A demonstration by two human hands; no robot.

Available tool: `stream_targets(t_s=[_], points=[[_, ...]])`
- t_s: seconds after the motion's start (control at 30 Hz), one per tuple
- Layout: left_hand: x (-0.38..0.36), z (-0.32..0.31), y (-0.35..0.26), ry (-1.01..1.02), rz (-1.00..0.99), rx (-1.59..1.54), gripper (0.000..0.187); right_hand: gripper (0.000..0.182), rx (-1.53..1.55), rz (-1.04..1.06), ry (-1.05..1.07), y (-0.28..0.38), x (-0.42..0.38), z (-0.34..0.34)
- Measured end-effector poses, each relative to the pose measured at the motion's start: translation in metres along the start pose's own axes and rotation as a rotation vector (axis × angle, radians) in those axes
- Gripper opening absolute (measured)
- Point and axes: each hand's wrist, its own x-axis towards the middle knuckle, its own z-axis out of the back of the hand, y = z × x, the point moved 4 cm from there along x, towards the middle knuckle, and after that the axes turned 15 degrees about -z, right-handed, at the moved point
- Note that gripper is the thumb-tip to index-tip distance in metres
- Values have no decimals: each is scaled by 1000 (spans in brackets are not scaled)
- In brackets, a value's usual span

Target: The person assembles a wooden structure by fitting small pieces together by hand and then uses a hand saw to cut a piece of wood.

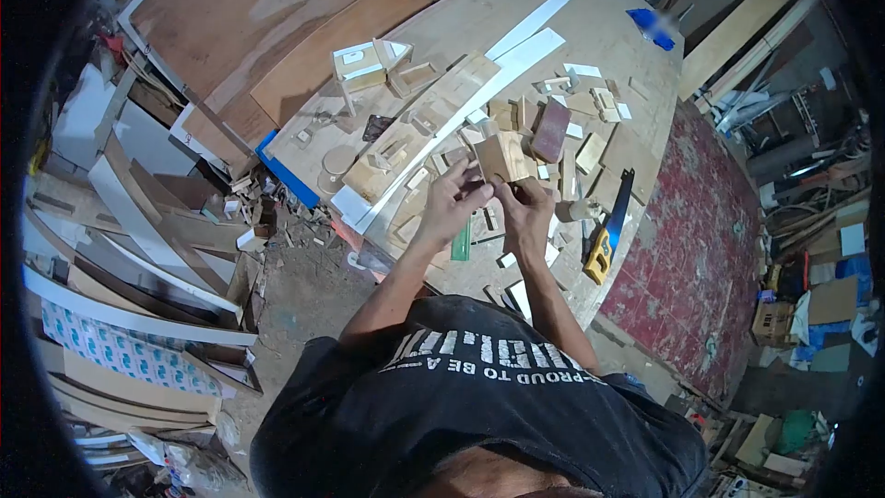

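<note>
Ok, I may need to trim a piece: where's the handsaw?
In the head view, the handsaw lies near the right edge of the workbench, to the right of the person's right hand.

At mid-frame I can't tell whether the left hand [450, 203] and right hand [527, 209] pinch something, as the fingers hide any small piece there. Toward the upper right, a blurred patch keeps me from identifying the blue object [656, 35], and the bottom edge crops the dark shirt [442, 406], whose folds swallow some lettering.
</note>
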Motion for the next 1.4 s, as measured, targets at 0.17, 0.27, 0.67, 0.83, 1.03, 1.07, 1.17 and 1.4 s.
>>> stream_targets(t_s=[0.17,0.27,0.67,0.83,1.03,1.07,1.17,1.4], points=[[0,0,-3,97,-199,321,93,18,165,-154,134,-11,5,-1],[1,-8,-17,73,-257,433,91,16,204,-174,179,-9,5,0],[3,2,-27,103,-451,594,78,17,355,-245,251,15,-17,-6],[4,5,-37,117,-581,797,73,23,328,-322,326,0,-14,-7],[6,3,-45,169,-571,834,73,18,679,-319,433,7,-20,-12],[6,3,-47,173,-570,833,73,18,667,-295,436,6,-19,-11],[7,0,-50,216,-577,793,76,18,649,-269,426,0,-17,-11],[10,4,-47,228,-608,831,76,17,616,-282,399,-3,-17,-14]])
